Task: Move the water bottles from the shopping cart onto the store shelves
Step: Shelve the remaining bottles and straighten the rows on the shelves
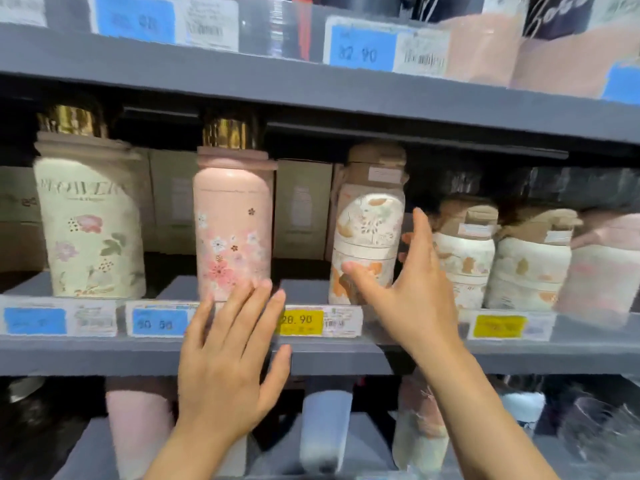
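A cream bottle with orange flowers and a brown lid (369,223) stands on the middle grey shelf (104,355). My right hand (412,289) is spread open at this bottle's lower right side, thumb across its front, fingers beside it. Left of it stands a pink blossom bottle with a gold cap (230,216). My left hand (228,362) is flat and open in front of the shelf edge, its fingertips at the pink bottle's base. A cream bottle with "FLOWER" lettering (90,216) stands at the far left. The shopping cart is out of view.
Two more cream bottles (464,258) fill the shelf to the right, with a pink one past them. Boxes (303,206) stand behind the front row. Price tags (301,320) line the shelf edge. Shelves above and below hold more bottles (325,431).
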Available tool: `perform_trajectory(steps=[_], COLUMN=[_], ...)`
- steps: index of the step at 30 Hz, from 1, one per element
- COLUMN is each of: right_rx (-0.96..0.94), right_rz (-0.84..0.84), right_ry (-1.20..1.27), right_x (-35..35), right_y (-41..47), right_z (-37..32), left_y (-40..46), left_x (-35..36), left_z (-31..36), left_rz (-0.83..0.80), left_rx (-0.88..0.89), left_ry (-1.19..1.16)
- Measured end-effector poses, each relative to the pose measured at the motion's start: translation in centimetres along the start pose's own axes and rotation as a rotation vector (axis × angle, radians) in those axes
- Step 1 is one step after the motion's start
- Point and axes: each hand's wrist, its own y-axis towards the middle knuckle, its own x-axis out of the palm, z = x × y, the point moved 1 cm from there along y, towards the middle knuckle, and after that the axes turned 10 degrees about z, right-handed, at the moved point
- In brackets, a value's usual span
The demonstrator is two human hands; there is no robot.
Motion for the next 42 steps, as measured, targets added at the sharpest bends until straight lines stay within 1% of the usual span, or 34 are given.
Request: perform_trajectory(steps=[2,5,8,12,14,16,19,21,23,25,27,29,31,34,36,37,38,41,42], right_rx=[0.046,0.126,0.126,0.097,0.098,0.087,0.058,0.068,0.091,0.111,0.107,0.103,0.099,0.132,0.175,0.189,0.194,0.139,0.12], right_rz=[-0.092,-0.17,-0.134,-0.038,-0.026,-0.043,-0.117,-0.189,-0.201,-0.15,-0.097,-0.083,-0.121,-0.217,-0.235,-0.232,-0.223,-0.159,-0.144], right_ry=[0.013,0.037,0.001,-0.156,-0.185,-0.157,-0.018,0.057,0.078,0.004,-0.151,-0.199,-0.149,0.03,0.125,0.125,0.092,-0.174,-0.218], right_x=[0.4,0.8,0.9,1.5,1.6,1.5,0.8,0.3,0.2,0.7,1.3,1.5,1.2,0.8,0.7,0.7,0.9,1.3,1.3], right_y=[1.2,1.8,1.6,1.0,0.9,0.7,0.6,0.7,0.8,0.7,0.6,0.5,0.6,0.9,1.1,1.1,1.1,0.9,0.9], right_z=[0.0,0.3,0.2,-0.3,-0.3,-0.1,0.3,0.5,0.6,0.2,-0.2,-0.5,-0.6,-0.1,0.2,0.3,0.2,-0.6,-0.7], left_y=[-0.2,-0.7,-0.9,-1.2,-1.2,-1.3,-1.4,-1.5,-1.5,-1.5,-1.6,-1.6,-1.6,-1.7,-1.7,-1.8,-1.7,-1.7,-1.6], left_x=[0.4,1.0,1.3,1.5,1.6,1.6,1.6,1.6,1.6,1.6,1.5,1.5,1.5,1.7,1.8,1.8,1.8,1.7,1.7], left_z=[-0.2,-0.2,-0.3,-0.3,-0.2,0.0,0.5,0.7,0.7,0.6,0.7,0.9,1.0,1.1,1.0,0.9,0.9,1.0,1.0], left_rz=[0.038,0.085,0.106,0.117,0.135,0.149,0.16,0.161,0.167,0.162,0.152,0.143,0.145,0.159,0.169,0.173,0.176,0.173,0.172], left_rx=[0.062,0.073,0.087,0.102,0.095,0.078,0.023,-0.001,-0.006,-0.011,-0.012,-0.019,-0.037,-0.052,-0.051,-0.051,-0.051,-0.053,-0.055], left_ry=[0.06,0.115,0.157,0.17,0.176,0.18,0.17,0.159,0.158,0.162,0.163,0.152,0.138,0.133,0.13,0.129,0.129,0.127,0.123])
